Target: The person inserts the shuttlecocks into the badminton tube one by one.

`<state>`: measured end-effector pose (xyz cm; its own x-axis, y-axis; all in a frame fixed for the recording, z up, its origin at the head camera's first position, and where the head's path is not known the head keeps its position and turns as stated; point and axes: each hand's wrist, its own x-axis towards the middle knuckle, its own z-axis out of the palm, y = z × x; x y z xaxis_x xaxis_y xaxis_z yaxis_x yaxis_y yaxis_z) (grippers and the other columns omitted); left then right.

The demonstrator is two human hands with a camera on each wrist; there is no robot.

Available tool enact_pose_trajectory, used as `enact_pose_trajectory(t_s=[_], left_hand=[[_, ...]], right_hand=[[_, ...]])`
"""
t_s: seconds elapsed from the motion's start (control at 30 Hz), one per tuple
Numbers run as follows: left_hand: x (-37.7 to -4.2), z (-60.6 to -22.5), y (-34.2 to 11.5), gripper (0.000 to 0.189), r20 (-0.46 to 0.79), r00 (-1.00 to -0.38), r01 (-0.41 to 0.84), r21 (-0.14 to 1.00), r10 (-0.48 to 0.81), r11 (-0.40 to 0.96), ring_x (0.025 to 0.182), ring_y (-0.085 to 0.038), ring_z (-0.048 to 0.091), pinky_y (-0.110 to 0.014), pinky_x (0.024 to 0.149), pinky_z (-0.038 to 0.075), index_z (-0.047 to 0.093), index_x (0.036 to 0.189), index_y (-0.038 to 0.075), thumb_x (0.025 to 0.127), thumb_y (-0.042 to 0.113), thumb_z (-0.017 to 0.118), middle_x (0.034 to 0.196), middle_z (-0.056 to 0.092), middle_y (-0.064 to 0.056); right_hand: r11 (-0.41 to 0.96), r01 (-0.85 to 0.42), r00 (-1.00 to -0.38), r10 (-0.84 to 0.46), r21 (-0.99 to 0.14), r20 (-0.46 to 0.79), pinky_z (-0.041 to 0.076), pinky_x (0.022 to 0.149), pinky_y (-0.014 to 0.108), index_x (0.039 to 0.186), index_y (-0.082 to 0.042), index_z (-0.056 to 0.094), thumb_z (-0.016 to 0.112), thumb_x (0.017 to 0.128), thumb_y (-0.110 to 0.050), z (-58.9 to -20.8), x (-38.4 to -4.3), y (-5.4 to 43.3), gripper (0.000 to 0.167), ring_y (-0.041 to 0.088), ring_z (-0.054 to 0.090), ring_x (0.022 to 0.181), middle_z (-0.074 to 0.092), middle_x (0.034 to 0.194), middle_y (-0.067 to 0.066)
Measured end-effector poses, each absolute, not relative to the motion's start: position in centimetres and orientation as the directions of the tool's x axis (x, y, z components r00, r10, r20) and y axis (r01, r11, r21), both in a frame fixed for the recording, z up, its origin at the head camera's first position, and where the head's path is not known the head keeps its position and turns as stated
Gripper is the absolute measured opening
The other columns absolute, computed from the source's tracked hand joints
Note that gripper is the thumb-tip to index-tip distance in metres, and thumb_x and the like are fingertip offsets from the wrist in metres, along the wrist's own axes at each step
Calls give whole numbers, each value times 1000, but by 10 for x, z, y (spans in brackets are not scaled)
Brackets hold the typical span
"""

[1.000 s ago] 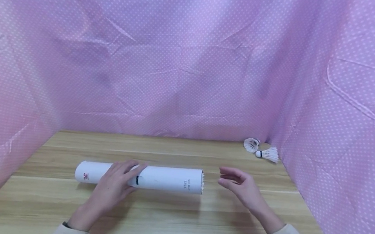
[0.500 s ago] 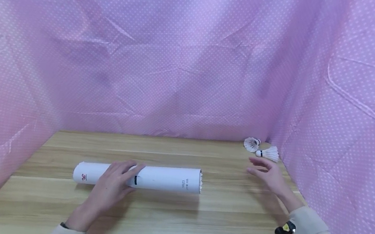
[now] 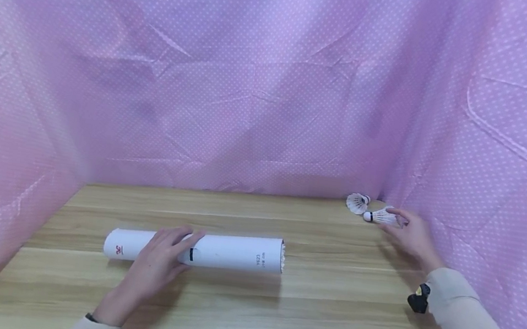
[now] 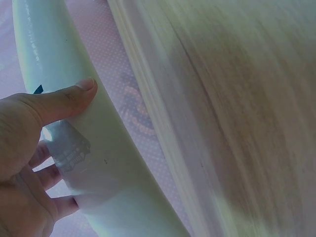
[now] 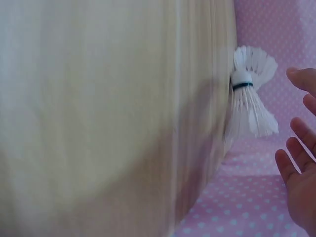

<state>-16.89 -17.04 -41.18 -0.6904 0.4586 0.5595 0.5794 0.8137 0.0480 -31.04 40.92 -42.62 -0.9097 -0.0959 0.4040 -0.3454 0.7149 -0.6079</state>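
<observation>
A long white shuttlecock tube (image 3: pixel 234 252) lies sideways, its right end open with white feather edges showing just inside. My left hand (image 3: pixel 156 264) grips it left of its middle; in the left wrist view the thumb (image 4: pixel 74 98) lies across the tube and the other fingers go round behind it. At the far right corner my right hand (image 3: pixel 414 235) reaches over the feathers of a white shuttlecock (image 3: pixel 377 217) with a dark band. The right wrist view shows that hand's fingers (image 5: pixel 299 153) apart, beside the shuttlecock and not closed on it.
A second shuttlecock (image 3: pixel 356 203) lies just behind the first, its feather skirt facing forward. Pink dotted cloth (image 3: pixel 251 102) hangs along the back and both sides of the wooden table (image 3: pixel 204 312), with the right-hand cloth close beside my right hand.
My right hand has moved right and away from me, from near the tube's open end to the shuttlecocks. The left hand stays on the tube, which has barely shifted.
</observation>
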Motion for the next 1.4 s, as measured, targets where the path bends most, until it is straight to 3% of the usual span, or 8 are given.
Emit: enact_pose_trajectory(t_s=[0.43,0.7,0.97,1.13,1.27,1.4], left_hand=[[-171,-412,-168,86,542,-712,564,62,447,823,111,-35,61,-58,100,44,62,138,16,60,3,95,123,64,-15],[-172,-411,-168,86,536,-716,565,68,448,822,112,-35,61,-59,100,44,61,138,16,60,3,95,123,64,-15],[-175,-412,-170,86,544,-703,575,58,457,816,110,-34,62,-56,99,45,62,137,15,59,3,95,122,64,-15],[-176,-412,-171,85,546,-700,580,58,460,813,110,-34,62,-53,99,45,62,137,15,59,4,95,122,64,-15],[-176,-412,-172,85,543,-705,573,58,456,817,111,-35,62,-56,99,45,62,137,15,60,4,95,122,64,-15],[-175,-412,-172,85,534,-714,568,62,454,821,112,-35,62,-58,100,44,62,138,16,61,5,95,124,64,-16]], right_hand=[[778,-319,-942,-197,-542,271,19,112,69,145,10,40,79,80,-5,-430,-331,421,78,62,24,136,27,150,42],[808,-286,-956,-206,-514,208,22,110,71,147,8,38,76,82,-4,-431,-333,422,76,62,28,133,29,149,41],[834,-325,-935,-213,-446,285,28,108,69,141,11,45,76,81,-6,-436,-336,418,69,60,37,129,40,142,40],[844,-336,-916,-189,-419,354,38,98,67,134,9,53,77,84,-15,-434,-336,416,61,56,49,114,53,126,39],[850,-297,-937,-171,-435,306,33,101,70,140,8,49,78,85,-24,-431,-336,415,70,59,42,120,43,135,41],[841,-271,-958,-189,-468,216,25,107,72,143,11,42,78,84,-21,-429,-334,416,76,63,32,129,32,145,42]])
